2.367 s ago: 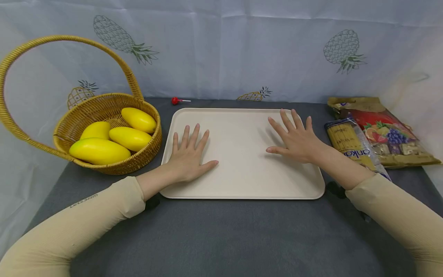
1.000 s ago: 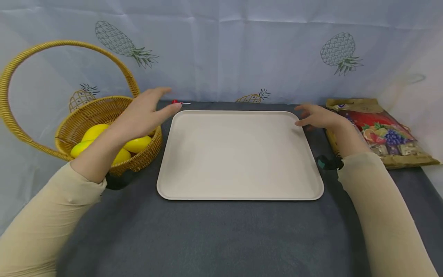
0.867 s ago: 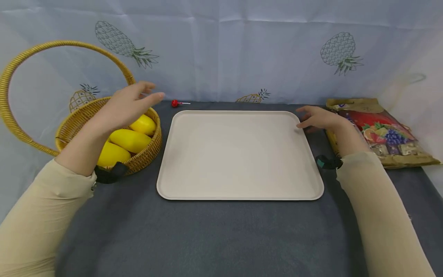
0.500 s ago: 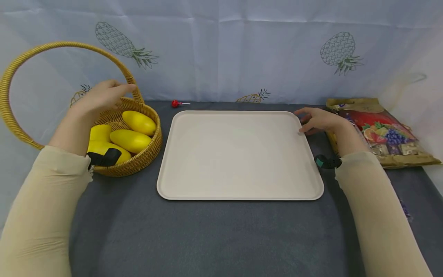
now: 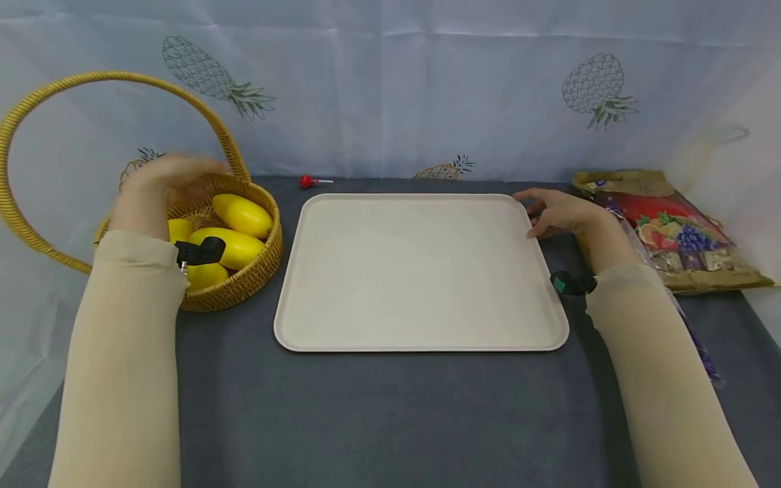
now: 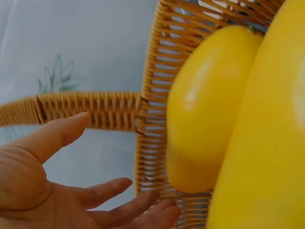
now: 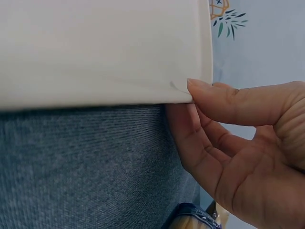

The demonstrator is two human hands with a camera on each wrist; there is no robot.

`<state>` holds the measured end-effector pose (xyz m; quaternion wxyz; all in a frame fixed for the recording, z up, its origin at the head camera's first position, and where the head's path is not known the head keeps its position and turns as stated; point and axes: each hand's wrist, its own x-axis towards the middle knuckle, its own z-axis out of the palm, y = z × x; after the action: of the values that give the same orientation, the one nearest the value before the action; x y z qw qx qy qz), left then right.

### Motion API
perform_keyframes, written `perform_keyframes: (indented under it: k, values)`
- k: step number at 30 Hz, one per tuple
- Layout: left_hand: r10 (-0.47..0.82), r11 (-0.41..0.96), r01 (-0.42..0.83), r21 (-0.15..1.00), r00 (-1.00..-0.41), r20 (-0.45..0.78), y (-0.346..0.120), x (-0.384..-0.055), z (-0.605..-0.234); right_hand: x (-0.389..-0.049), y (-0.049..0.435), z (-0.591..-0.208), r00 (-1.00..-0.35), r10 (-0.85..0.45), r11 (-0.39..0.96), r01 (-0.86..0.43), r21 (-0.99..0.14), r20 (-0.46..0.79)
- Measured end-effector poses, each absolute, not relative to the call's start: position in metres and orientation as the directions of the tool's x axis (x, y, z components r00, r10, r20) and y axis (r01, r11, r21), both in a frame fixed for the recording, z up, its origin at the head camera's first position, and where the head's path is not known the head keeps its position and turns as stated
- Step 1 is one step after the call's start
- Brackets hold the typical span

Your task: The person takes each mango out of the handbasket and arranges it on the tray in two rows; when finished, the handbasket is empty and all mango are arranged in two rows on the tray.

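Observation:
My left hand (image 5: 167,179) is over the wicker basket (image 5: 244,288), blurred by motion. In the left wrist view its thumb and fingers (image 6: 107,191) are spread apart with nothing between them, beside a yellow mango (image 6: 207,114). Several mangoes lie in the basket, and the forearm partly covers them; one mango (image 5: 243,217) sits by the right inner wall. At the far right corner of the beige tray (image 5: 421,271), my right hand (image 5: 564,211) pinches the rim. In the right wrist view, the thumb lies on top and the fingers curl underneath.
A red lollipop (image 5: 306,181) lies behind the tray's far left corner. At the right, a candy bag (image 5: 683,234) stands beside a pasta packet (image 7: 190,219), mostly hidden by the right arm. The basket's tall handle (image 5: 228,146) arches above the left hand.
From flat over the tray, my left hand has gone left to the basket and dipped lower there. My right hand moved to the tray's far right corner and took its rim.

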<state>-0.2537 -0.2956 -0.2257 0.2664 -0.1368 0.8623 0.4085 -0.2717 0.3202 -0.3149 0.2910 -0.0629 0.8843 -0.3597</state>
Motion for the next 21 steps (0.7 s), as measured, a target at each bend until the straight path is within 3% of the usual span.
perform_keyframes:
  k: [9, 14, 21]
  values:
    - [0.051, 0.506, -0.555, 0.660, -0.744, -0.666, -0.312, -0.259, -0.251, -0.270, 0.315, -0.314, -0.833, -0.289, 0.748, 0.110, -0.654, -0.471]
    - [0.117, 0.514, -0.566, 0.644, -0.698, -0.707, -0.321, -0.261, -0.261, -0.271, 0.314, -0.313, -0.830, -0.289, 0.751, 0.112, -0.651, -0.477]
    - [0.146, 0.571, -0.528, 0.629, -0.688, -0.711, -0.321, -0.260, -0.272, -0.270, 0.315, -0.312, -0.828, -0.286, 0.759, 0.112, -0.641, -0.483]
